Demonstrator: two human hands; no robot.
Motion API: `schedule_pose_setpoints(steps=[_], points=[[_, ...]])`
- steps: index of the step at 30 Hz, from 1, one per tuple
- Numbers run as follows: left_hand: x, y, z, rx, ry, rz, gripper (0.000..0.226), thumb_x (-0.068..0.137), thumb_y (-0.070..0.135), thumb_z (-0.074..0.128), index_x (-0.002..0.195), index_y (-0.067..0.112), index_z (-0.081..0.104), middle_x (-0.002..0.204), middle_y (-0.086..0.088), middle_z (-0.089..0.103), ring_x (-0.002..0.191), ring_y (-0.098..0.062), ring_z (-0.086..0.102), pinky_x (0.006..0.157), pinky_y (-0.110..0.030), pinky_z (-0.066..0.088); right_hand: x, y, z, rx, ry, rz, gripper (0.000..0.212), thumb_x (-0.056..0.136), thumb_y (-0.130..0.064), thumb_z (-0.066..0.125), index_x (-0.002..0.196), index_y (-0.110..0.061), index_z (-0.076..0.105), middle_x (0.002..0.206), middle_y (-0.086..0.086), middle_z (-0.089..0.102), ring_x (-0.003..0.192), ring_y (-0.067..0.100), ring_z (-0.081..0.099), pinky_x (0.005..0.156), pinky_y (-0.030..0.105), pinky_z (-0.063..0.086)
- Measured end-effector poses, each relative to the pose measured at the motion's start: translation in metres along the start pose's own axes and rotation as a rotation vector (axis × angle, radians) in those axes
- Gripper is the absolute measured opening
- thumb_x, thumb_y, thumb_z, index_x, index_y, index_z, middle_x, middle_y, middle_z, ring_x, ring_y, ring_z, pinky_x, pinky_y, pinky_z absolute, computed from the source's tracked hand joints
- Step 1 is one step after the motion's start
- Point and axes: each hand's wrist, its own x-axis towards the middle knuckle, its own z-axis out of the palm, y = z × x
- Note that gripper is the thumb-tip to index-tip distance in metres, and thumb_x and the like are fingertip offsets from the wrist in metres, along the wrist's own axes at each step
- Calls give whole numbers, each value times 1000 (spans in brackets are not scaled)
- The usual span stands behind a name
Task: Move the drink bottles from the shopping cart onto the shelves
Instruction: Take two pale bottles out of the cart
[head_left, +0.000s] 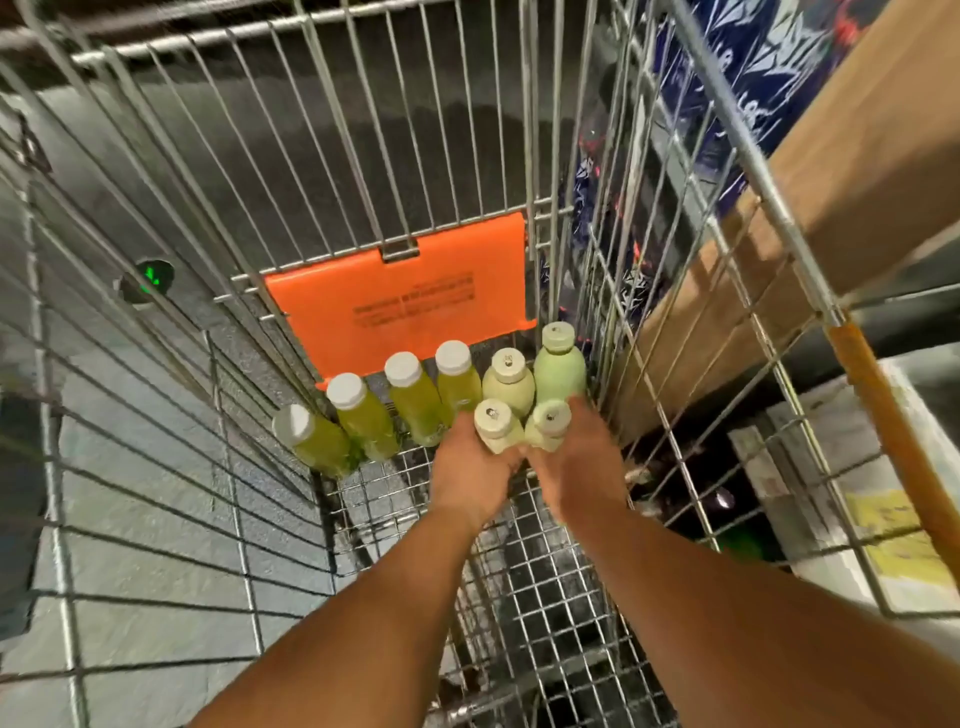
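Deep in the cart (171, 291), left hand (470, 475) and right hand (574, 470) each grip a pale bottle (496, 425).

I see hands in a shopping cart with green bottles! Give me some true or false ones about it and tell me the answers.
1. The left hand holds a pale bottle with a cream cap. True.
2. The right hand is holding nothing. False: it grips another pale bottle.
3. Four bright green bottles with white caps stand in a row along the orange flap. True.
4. The orange flap is blue. False: it is orange.
5. All the bottles are already out of the cart. False: every bottle in view is inside it.
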Motion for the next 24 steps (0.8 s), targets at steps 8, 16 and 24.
schedule_pose_setpoints(steps=[8, 16, 24], points=[[-43, 66, -66, 61, 27, 193, 51, 77, 50, 74, 117, 32, 48, 105, 11, 65, 95, -19, 62, 75, -28, 43, -58, -50, -69, 193, 163, -38, 57, 78, -29, 78, 121, -21, 42, 110, -1, 50, 94, 19, 62, 83, 36, 54], [-154, 174, -172, 24, 40, 500, 44, 71, 61, 71, 95, 52, 36, 88, 25, 57, 79, -10, 57, 65, -31, 40, -173, -137, -194, 248, 485, -41, 58, 64, -45, 76, 100, -33, 32, 103, 3, 58, 96, 29, 60, 76, 33, 46], [-296, 311, -249, -5, 74, 855, 36, 61, 78, 59, 91, 62, 48, 77, 37, 60, 70, 15, 54, 55, -10, 33, -309, -194, -357, 241, 775, -97, 64, 68, -51, 69, 122, -23, 49, 115, 4, 55, 107, 30, 54, 84, 42, 48]])
